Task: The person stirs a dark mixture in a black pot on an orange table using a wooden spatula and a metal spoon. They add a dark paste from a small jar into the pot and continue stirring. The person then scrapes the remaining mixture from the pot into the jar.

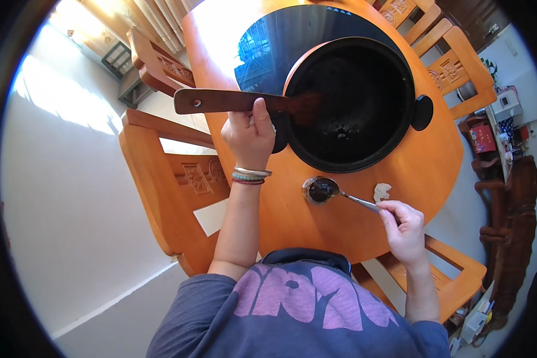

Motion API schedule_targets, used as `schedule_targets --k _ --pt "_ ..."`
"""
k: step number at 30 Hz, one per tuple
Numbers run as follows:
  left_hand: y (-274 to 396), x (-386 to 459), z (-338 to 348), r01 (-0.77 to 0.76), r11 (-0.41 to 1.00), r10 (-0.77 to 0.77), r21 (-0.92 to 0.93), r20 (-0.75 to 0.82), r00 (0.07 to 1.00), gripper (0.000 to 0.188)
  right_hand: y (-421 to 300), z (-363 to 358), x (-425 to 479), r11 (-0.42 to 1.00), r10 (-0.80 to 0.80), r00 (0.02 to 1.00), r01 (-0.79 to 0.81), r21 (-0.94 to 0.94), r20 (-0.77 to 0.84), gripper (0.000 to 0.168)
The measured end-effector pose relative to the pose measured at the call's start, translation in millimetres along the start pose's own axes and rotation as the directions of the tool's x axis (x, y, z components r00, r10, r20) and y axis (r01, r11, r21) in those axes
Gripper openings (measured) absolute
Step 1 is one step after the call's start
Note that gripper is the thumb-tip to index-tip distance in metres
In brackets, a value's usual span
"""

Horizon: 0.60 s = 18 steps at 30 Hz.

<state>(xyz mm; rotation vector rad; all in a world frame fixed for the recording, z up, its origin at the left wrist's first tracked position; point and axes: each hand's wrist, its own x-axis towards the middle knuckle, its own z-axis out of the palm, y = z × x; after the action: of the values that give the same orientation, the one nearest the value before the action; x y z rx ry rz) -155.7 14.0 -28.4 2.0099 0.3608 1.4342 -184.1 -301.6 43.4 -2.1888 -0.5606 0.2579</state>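
Observation:
My left hand (250,134) grips a flat wooden spatula (223,100), thumb up along its edge. The holed end points left, and the other end reaches over the left rim of a large dark pot (351,163). A little shiny dark residue (341,132) shows on the pot's bottom. One black pot handle (279,134) is partly hidden behind this hand. My right hand (402,228) holds a metal spoon (360,201) by its handle. Its bowl, covered in something dark, is at a small glass jar (307,190); whether it is inside or above cannot be told.
A crumpled whitish scrap (382,192) lies on the orange wooden table (304,228) beside my right hand. Behind the pot is a dark glossy round glass turntable (268,49). Carved wooden chairs (179,179) stand around the table, and a wall (71,201) is at left.

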Motion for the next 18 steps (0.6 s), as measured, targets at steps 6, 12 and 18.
schedule_targets --k 6,12,18 --pt "2.4 0.8 -0.7 0.003 1.0 -0.003 0.008 -0.011 1.0 0.024 -14.9 19.1 7.6 0.632 -0.515 0.802 0.594 -0.497 0.304 0.027" --pt "1.3 0.1 -2.8 -0.008 1.0 0.008 0.013 -0.016 1.0 0.025 -17.0 16.5 5.2 0.516 -0.565 0.741 0.66 -0.546 0.363 0.028" --pt "-1.5 -2.3 -2.5 0.001 1.0 -0.001 0.025 -0.024 1.0 0.026 -10.4 13.3 -5.1 0.587 -0.544 0.784 0.611 -0.531 0.3 0.028"
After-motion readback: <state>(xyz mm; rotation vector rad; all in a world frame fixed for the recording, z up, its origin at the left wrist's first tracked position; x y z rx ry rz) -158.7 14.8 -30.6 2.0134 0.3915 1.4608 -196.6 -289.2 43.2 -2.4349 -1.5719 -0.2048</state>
